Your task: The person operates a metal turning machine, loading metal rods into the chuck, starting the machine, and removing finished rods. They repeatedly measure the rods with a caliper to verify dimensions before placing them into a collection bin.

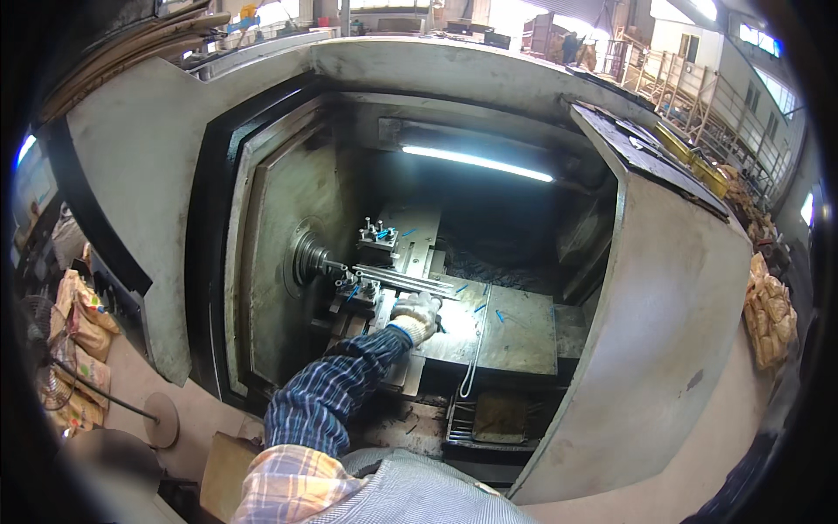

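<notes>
My left hand, in a whitish work glove, reaches into the open lathe with its fingers curled down. What they close on, if anything, is hidden by the glove and glare. Just beyond the hand lie several long thin metal rods, side by side across the slide. To its left stands a tool post with upright bolts, near the chuck, where a short round piece sticks out. A second bolted tool post sits farther back. My right hand is not in view.
Small blue pieces and a looped wire-like hook lie on the metal plate. A lamp tube lights the inside. The sliding door bounds the opening on the right. Sacks stand outside at left.
</notes>
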A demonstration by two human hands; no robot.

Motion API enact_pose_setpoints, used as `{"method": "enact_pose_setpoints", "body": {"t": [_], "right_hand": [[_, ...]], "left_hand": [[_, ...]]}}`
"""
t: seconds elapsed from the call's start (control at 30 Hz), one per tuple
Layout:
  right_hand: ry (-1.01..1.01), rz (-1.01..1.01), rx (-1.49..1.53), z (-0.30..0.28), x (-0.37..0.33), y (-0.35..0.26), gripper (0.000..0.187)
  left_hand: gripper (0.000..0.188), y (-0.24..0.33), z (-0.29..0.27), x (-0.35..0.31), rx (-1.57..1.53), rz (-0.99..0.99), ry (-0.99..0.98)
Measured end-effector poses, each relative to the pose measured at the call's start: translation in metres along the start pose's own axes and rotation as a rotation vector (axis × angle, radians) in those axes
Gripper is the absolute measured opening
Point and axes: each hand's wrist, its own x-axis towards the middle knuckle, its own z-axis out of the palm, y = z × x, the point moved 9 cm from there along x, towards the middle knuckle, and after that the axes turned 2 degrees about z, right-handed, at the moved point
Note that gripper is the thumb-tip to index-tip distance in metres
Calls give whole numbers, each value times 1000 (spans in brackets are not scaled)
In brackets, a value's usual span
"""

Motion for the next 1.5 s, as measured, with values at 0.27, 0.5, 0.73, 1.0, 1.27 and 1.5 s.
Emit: {"method": "enact_pose_setpoints", "body": {"t": [0.27, 0.5, 0.73, 1.0, 1.27, 1.5], "right_hand": [[18, 374, 110, -72, -216, 30, 39], [136, 390, 77, -126, -370, 61, 40], [431, 571, -143, -154, -493, 44, 31], [526, 801, -46, -149, -602, 40, 32], [625, 972, -139, -191, -761, 105, 26], [488, 1170, -525, -197, -917, 217, 28]], "left_hand": [[73, -65, 39, 75, -5, -213, -201], [50, -88, 119, 117, 14, -171, -184], [50, 5, 89, 66, 63, 265, -277], [32, 121, 4, -74, -200, 943, -76], [43, 198, -30, -286, -478, 1304, -581], [21, 312, 88, -415, -1181, 455, -1236]]}}
